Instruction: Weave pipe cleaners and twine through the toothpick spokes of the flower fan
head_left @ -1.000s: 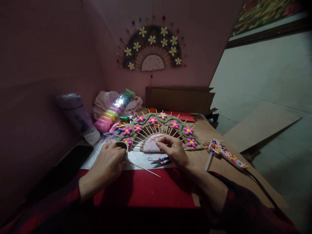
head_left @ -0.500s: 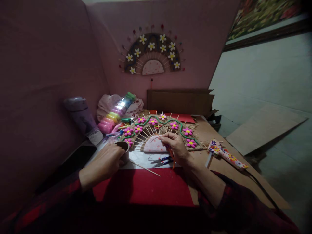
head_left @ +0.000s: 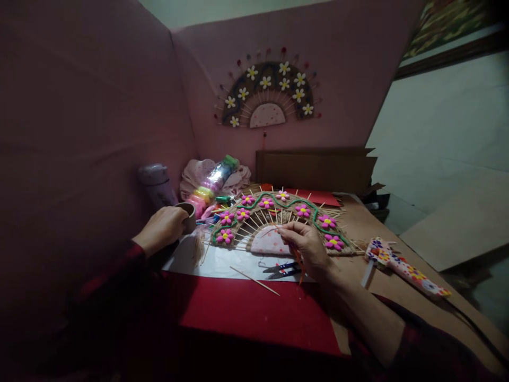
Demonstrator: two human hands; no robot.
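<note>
My left hand [head_left: 164, 227] is closed on a grey-brown hollow cylinder [head_left: 190, 217], open end up, near the left side of the table. Whether it is a cup or a tube I cannot tell. In front of me lies a fan-shaped craft piece [head_left: 267, 203] of twine and sticks, with pink clay flowers and a wavy green strip. Over its spotted half-circle [head_left: 265, 242], my right hand [head_left: 307, 245] pinches an orange cord [head_left: 301, 272], which hangs below the palm. Dark thread snips [head_left: 283, 270] and a loose wooden stick [head_left: 256, 281] lie just nearer to me.
To the right rests a flower-patterned glue gun [head_left: 409, 271] with its cable. Behind the left hand are a lilac bottle [head_left: 156, 183] and a colourful clay pack [head_left: 214, 180]. Cardboard [head_left: 312, 170] stands at the back. Another flowered fan [head_left: 266, 93] hangs on the pink wall.
My left hand has carried the cylinder left and back, away from the fan's lower left corner. My right hand still pinches the orange cord over the half-circle. The view has shifted left.
</note>
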